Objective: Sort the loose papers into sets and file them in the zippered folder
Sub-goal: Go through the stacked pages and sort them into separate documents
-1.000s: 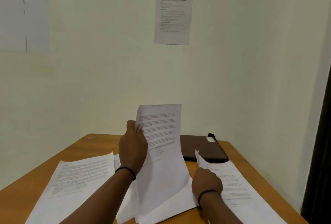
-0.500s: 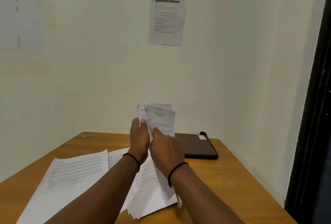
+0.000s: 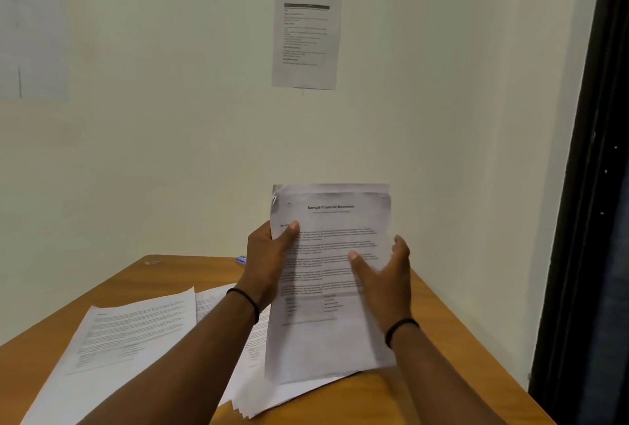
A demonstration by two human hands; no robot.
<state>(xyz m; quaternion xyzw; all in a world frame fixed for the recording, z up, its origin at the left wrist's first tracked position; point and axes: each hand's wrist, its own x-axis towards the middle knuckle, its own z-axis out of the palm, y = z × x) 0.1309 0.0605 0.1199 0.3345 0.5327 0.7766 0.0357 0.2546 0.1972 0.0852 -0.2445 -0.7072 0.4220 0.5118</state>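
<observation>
I hold a set of printed sheets [image 3: 332, 254] upright above the wooden table [image 3: 452, 356]; its top page is headed as a financial statement. My left hand [image 3: 269, 258] grips the set's left edge, thumb on the front. My right hand [image 3: 384, 271] is at the right edge, thumb on the page and fingers spread behind it. More loose papers [image 3: 136, 332] lie on the table at the left, and a fanned pile [image 3: 272, 397] sits under the held set. The zippered folder is hidden behind the held sheets.
A notice sheet [image 3: 306, 36] under a "WS 03" label hangs on the wall ahead. A small blue object [image 3: 241, 259] lies at the table's far edge. A dark door frame [image 3: 585, 220] runs down the right side, close to the table's right edge.
My right hand lifted a sheet from the right of the table and brought it to the papers in my left hand. The set now faces me squarely, with a hand at each side edge.
</observation>
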